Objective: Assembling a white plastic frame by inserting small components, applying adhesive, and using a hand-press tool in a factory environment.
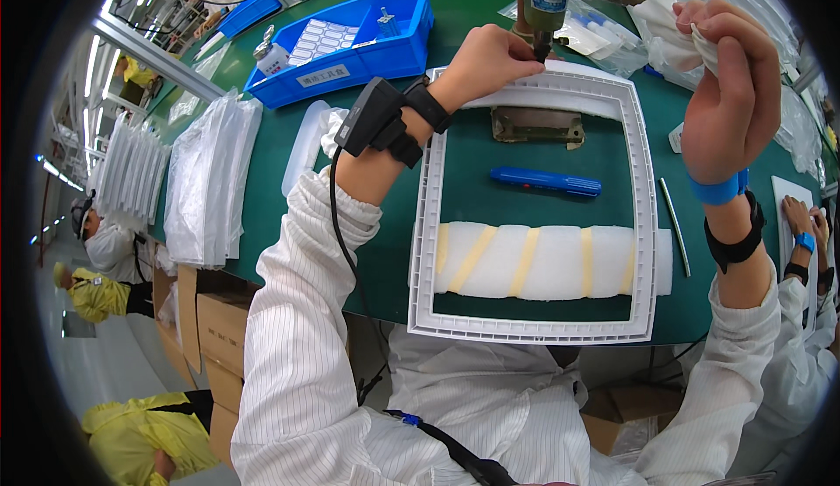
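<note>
A white rectangular plastic frame (645, 197) lies on the green bench, its far side beneath the tip of a green bench press (547, 0). My left hand (490, 62) is at that far side, thumb and fingers pinched together right by the press tip. Whatever is in this pinch is too small or hidden to make out. Raised to the right of the frame, my right hand (731, 101) has its fingers closed on a crumpled white cloth (691, 41). Under the frame's near part lies a white foam pad (551, 263) wrapped with yellowish tape.
Inside the frame's opening lie a blue marker (544, 181) and a worn metal block (536, 125). A thin rod (675, 228) rests to the right. A blue bin (385, 62) holds a bottle and labels. Bagged white parts (206, 180) stand left. A co-worker's hands (801, 228) are at far right.
</note>
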Action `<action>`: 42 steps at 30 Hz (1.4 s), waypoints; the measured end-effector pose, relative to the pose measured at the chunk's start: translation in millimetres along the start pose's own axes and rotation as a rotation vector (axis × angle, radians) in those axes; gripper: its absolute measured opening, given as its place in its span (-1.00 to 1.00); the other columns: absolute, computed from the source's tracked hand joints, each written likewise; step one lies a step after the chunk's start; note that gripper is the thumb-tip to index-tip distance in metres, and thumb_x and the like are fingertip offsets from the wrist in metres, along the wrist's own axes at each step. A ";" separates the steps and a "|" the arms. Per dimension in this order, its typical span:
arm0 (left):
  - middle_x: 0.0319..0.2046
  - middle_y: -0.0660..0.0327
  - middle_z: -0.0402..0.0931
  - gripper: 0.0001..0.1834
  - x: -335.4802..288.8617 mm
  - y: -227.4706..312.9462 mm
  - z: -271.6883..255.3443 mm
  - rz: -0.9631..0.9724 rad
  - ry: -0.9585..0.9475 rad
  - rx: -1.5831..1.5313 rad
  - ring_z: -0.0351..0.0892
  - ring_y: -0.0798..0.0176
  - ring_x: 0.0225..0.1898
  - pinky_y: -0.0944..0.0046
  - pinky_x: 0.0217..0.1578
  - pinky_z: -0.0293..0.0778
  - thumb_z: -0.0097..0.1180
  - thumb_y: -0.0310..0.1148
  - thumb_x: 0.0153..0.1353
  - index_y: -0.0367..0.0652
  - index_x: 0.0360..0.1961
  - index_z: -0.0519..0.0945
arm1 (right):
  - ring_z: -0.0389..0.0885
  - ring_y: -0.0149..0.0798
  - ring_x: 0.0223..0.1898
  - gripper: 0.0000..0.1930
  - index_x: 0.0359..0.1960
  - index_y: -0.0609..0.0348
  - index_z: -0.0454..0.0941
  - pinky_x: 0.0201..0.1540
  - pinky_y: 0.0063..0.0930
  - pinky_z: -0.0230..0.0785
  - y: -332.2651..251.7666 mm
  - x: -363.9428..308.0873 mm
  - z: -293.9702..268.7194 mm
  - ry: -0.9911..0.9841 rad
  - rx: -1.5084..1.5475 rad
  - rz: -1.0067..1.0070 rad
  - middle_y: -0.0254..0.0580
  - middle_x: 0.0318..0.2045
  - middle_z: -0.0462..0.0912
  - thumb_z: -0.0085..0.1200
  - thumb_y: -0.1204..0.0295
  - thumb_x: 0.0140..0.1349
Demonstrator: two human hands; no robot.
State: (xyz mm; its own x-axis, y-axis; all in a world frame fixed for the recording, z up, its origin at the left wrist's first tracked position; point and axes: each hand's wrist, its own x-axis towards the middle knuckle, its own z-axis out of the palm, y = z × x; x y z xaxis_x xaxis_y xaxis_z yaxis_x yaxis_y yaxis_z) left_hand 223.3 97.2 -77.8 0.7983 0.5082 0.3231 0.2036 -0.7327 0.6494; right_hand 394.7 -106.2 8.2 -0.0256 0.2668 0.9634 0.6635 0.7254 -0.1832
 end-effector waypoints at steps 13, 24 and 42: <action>-0.37 0.00 0.70 -0.53 -4.3 4.6 -5.0 -0.068 0.006 -0.078 0.66 0.24 -0.35 0.32 -0.22 0.55 0.40 -0.16 0.04 -0.44 -0.25 0.71 | 0.57 -0.11 -0.07 -0.71 -0.13 0.31 0.50 0.21 -0.14 0.35 -0.4 15.7 -4.6 -0.032 0.040 0.075 0.02 -0.16 0.58 -0.33 0.53 0.36; -0.42 -0.01 0.70 -0.62 -2.0 2.2 -1.7 -0.052 0.048 -0.105 0.69 0.20 -0.43 0.32 -0.28 0.58 0.40 -0.22 -0.02 -0.35 -0.31 0.74 | 0.38 -0.43 -0.33 -0.82 -0.33 0.19 0.38 -0.16 -0.53 0.25 -37.0 51.7 33.6 0.110 0.042 0.142 -0.29 -0.42 0.39 -0.20 0.37 0.39; -0.42 -0.01 0.70 -0.66 -4.0 4.1 -0.7 -0.017 0.059 -0.056 0.69 0.16 -0.43 0.29 -0.28 0.58 0.39 -0.24 -0.02 -0.33 -0.32 0.74 | 0.55 -0.26 -0.20 -0.78 -0.34 0.36 0.49 0.10 -0.26 0.39 -25.8 -6.7 8.8 0.000 0.100 0.173 -0.06 -0.30 0.59 -0.27 0.59 0.17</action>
State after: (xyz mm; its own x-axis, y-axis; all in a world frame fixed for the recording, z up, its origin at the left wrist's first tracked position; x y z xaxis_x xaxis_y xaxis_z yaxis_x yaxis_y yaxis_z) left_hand 220.6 92.5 -76.0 0.7597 0.5473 0.3512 0.1829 -0.6981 0.6922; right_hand 371.1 -121.1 4.8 0.0823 0.3928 0.9159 0.5806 0.7281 -0.3644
